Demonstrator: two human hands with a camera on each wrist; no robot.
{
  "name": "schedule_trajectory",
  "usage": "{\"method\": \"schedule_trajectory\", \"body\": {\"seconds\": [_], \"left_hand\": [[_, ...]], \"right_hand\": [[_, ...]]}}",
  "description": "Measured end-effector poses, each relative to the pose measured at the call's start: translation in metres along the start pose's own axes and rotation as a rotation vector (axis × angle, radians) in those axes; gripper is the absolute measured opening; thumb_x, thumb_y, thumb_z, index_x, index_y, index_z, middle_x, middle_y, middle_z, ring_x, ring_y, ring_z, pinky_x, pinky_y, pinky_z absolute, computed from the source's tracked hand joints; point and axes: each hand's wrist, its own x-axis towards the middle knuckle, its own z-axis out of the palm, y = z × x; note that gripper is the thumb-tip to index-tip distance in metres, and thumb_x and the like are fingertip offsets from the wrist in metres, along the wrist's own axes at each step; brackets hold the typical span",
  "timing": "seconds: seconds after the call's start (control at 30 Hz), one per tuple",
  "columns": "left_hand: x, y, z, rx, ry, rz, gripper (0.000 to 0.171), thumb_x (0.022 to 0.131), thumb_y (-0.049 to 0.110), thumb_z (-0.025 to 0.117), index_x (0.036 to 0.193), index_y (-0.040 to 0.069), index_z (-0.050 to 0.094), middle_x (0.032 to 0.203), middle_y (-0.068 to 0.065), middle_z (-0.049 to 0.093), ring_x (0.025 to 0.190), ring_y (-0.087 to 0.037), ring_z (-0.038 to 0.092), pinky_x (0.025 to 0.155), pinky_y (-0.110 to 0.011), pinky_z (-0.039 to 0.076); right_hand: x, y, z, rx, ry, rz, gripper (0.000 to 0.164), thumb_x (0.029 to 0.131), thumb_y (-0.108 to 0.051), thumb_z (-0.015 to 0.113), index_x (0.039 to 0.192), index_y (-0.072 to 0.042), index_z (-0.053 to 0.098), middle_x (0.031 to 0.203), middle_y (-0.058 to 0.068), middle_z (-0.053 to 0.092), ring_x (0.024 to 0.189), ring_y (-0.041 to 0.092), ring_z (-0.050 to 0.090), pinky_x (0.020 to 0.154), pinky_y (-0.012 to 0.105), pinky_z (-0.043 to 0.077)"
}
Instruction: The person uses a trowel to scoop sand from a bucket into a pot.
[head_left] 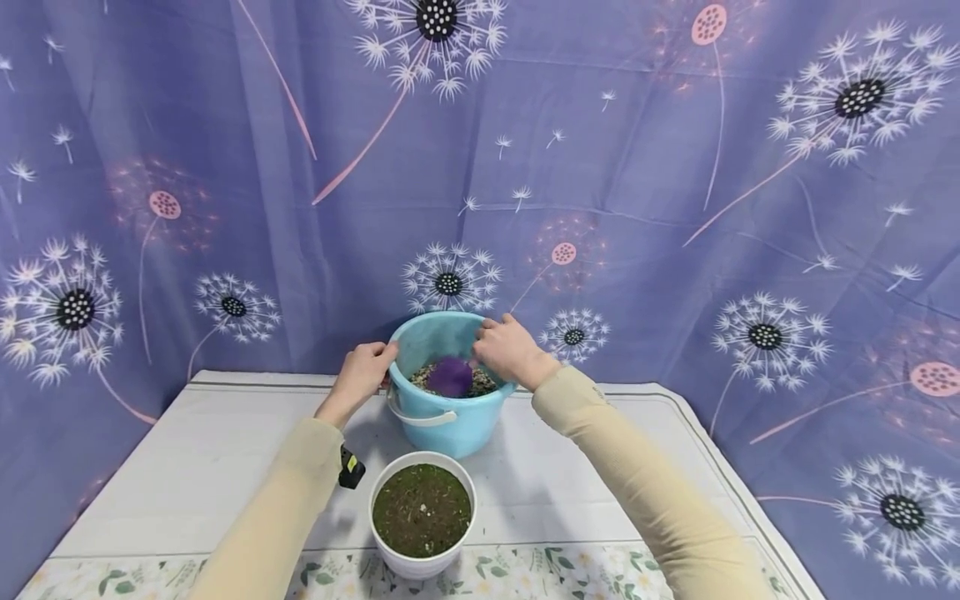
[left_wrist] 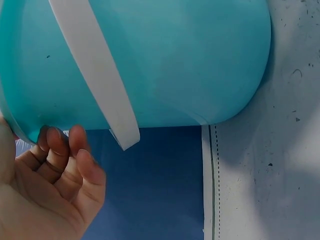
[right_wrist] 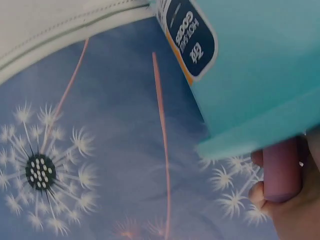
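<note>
A light blue bucket stands upright toward the back of the table, with a pale grainy mix inside. My left hand grips its rim at the left; the left wrist view shows the fingers curled at the edge, beside the white bail handle. At the right rim, my right hand grips the pink handle of a small shovel. Its purple blade sits in the mix; the tip is hidden. Nearer to me is a white pot filled with dark soil flecked with green.
The white table has a leaf-patterned cloth strip along its near side. Close behind the bucket hangs a purple dandelion-print curtain. The pot stands between my forearms, just in front of the bucket.
</note>
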Motion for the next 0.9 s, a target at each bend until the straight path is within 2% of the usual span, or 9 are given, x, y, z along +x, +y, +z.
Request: {"method": "schedule_trajectory", "body": {"seconds": [0.13,0.3,0.47,0.63,0.73,0.9], "left_hand": [[-0.001,-0.001,0.001,0.014,0.0,-0.004,0.042,0.103,0.041,0.044,0.09,0.005,0.061,0.078,-0.01,0.061,0.07,-0.021,0.06,0.061,-0.031,0.05],[0.001,-0.001,0.001,0.005,-0.002,0.002,0.043,0.103,0.042,0.044,0.09,0.005,0.061,0.077,-0.01,0.059,0.068,-0.021,0.057,0.059,-0.031,0.049],[0.001,-0.002,0.0,-0.004,-0.001,0.004,0.044,0.103,0.044,0.043,0.088,0.006,0.059,0.074,-0.01,0.058,0.065,-0.021,0.056,0.056,-0.032,0.048],[-0.001,-0.001,-0.001,-0.003,-0.014,0.008,0.045,0.103,0.046,0.042,0.085,0.007,0.057,0.074,-0.01,0.058,0.064,-0.022,0.056,0.057,-0.036,0.05],[-0.001,-0.001,0.0,-0.002,-0.013,0.003,0.046,0.103,0.046,0.042,0.085,0.007,0.056,0.074,-0.011,0.058,0.065,-0.023,0.057,0.057,-0.037,0.05],[-0.001,0.0,0.0,-0.01,-0.006,0.005,0.045,0.103,0.045,0.043,0.083,0.007,0.056,0.072,-0.01,0.058,0.064,-0.023,0.056,0.058,-0.037,0.05]], "right_hand": [[-0.006,0.003,-0.005,0.057,-0.011,-0.06,0.022,0.089,-0.042,0.068,0.084,-0.022,0.075,0.086,-0.004,0.066,0.087,0.018,0.057,0.076,0.037,0.045],[-0.012,0.008,-0.012,0.256,-0.088,-0.069,0.019,0.089,-0.04,0.07,0.082,-0.023,0.076,0.083,-0.007,0.067,0.083,0.017,0.058,0.078,0.04,0.045],[-0.013,0.012,-0.014,0.496,-0.211,-0.037,0.024,0.089,-0.041,0.069,0.077,-0.021,0.075,0.067,-0.008,0.061,0.064,0.014,0.056,0.066,0.035,0.048],[-0.014,0.017,-0.009,0.607,-0.279,-0.015,0.026,0.09,-0.041,0.068,0.074,-0.02,0.075,0.061,-0.011,0.057,0.059,0.011,0.052,0.059,0.03,0.047],[-0.014,0.022,-0.008,0.675,-0.286,0.001,0.023,0.091,-0.038,0.068,0.078,-0.021,0.076,0.064,-0.012,0.06,0.063,0.011,0.054,0.063,0.03,0.048],[-0.017,0.032,-0.009,0.795,-0.291,0.063,0.013,0.091,-0.026,0.07,0.096,-0.017,0.078,0.081,-0.01,0.069,0.079,0.011,0.062,0.08,0.032,0.051]]}}
